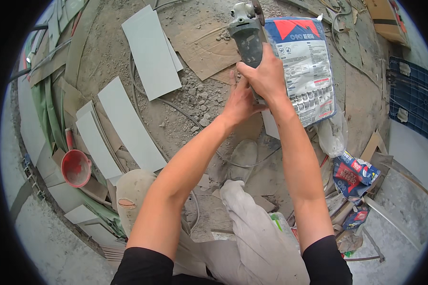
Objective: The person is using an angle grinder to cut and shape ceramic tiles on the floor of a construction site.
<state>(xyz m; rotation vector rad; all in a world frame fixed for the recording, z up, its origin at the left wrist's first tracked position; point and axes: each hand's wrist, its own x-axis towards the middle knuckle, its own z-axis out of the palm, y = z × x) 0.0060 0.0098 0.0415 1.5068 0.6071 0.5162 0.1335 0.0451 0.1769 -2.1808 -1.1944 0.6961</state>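
My right hand (266, 76) grips the grey body of an angle grinder (245, 31), which points away from me with its disc at the far end. My left hand (238, 102) is cupped just below the right one, fingers against the rear end of the grinder. Both hands hover over a dusty floor. Directly behind the grinder lies a large grey, blue and red sack (306, 61). The grinder's cable (142, 102) trails across the floor to the left.
Pale grey tile strips (150, 50) (128, 126) lie on the rubble-strewn floor to the left. A red funnel (75, 166) sits at lower left. Cardboard (202, 45), a blue crate (413, 95) and small blue-red bags (354, 173) lie around. My knees and shoe (242, 159) are below.
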